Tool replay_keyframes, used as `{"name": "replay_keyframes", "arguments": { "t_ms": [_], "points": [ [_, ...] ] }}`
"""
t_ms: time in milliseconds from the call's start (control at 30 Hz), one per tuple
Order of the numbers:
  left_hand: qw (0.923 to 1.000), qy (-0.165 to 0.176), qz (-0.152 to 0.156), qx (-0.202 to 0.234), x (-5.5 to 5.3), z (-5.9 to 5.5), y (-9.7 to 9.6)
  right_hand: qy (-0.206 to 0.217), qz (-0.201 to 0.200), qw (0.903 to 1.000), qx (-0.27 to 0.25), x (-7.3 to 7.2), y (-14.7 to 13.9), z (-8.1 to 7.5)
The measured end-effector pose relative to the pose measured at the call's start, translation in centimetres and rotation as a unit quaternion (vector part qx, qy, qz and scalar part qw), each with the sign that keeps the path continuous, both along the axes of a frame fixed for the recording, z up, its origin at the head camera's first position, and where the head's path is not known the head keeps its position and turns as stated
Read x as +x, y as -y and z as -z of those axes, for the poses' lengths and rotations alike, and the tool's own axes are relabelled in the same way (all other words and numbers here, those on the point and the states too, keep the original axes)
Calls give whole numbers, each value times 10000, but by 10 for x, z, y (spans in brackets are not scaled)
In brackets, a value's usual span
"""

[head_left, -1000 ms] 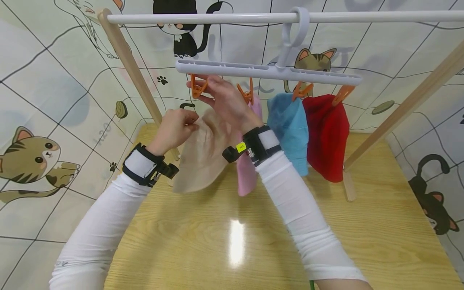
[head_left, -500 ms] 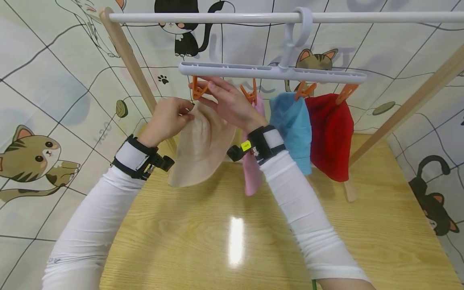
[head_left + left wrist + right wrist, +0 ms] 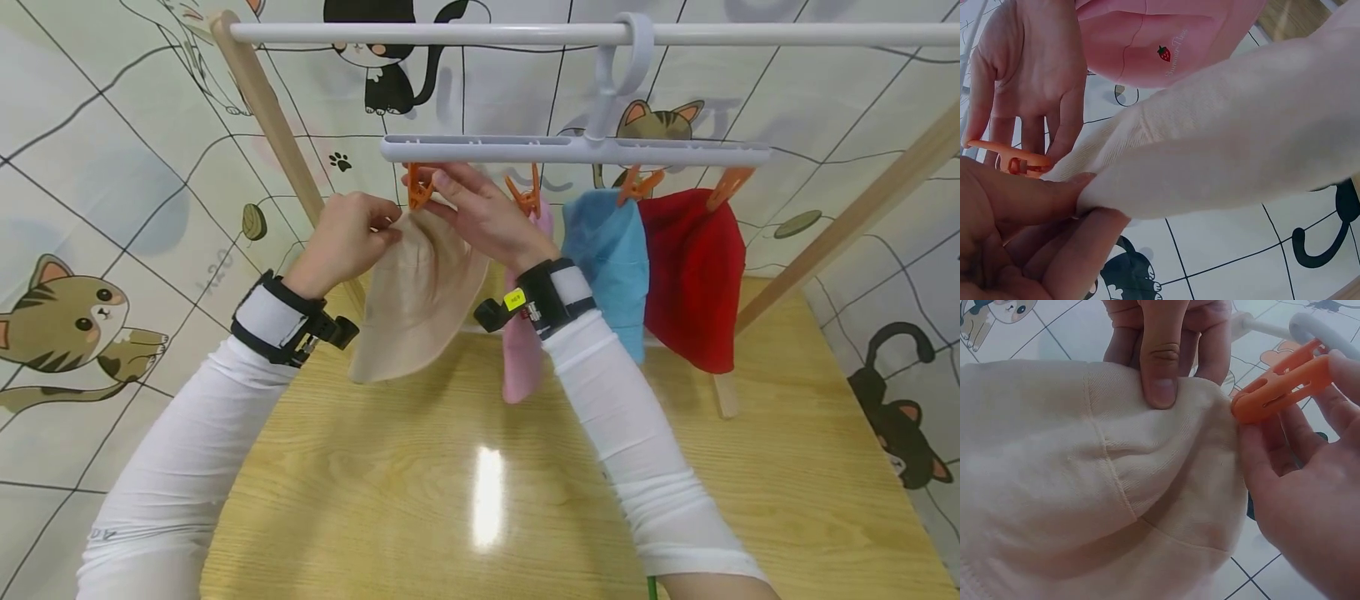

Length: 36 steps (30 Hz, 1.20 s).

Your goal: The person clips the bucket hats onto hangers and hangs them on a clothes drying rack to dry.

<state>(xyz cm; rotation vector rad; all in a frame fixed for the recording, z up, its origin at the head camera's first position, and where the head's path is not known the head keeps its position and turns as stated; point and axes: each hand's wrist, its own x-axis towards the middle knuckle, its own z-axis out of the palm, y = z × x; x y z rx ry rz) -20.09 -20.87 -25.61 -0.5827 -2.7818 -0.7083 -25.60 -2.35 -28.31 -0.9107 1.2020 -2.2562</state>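
A beige bucket hat point(image 3: 416, 292) hangs crown up from my left hand point(image 3: 348, 242), whose thumb and fingers pinch the top of its crown. Close beside it, my right hand point(image 3: 487, 217) grips an orange clothespin point(image 3: 1282, 387) between thumb and fingers, under the left end of the pale hanger point(image 3: 480, 150). In the right wrist view the clothespin's lower end meets the edge of the hat's crown; whether the fabric sits between its jaws I cannot tell. The left wrist view shows the pinched fabric point(image 3: 1179, 156) close up.
Pink point(image 3: 522, 358), blue point(image 3: 607, 267) and red point(image 3: 693, 275) hats hang from orange clips on the hanger's right side. A white rail point(image 3: 450, 33) carries the hanger between wooden posts point(image 3: 273, 125). Below lies a wooden table point(image 3: 420, 483).
My left hand has risen, lifting the beige hat's top up to the clothespin. My right hand stays on the clothespin, and the hanger has shifted slightly right.
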Motion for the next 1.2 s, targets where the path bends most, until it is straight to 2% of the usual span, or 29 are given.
{"name": "replay_keyframes", "arguments": {
  "t_ms": [233, 700, 900, 1200],
  "points": [
    [9999, -9, 74, -85, 2, 0, -2, -189, 83, 9996, -190, -1, 0, 4],
    [9997, -141, 86, -173, 2, -4, -5, 41, 353, 9987, -353, 0, 4, 1],
    [9997, -82, 71, -238, 1, -8, -7, -31, 463, 9987, -186, -1, 3, 1],
    [9994, -4, 129, -325, 0, -2, -10, -14, 561, 9980, 293, 2, -1, -1]
  ]
}}
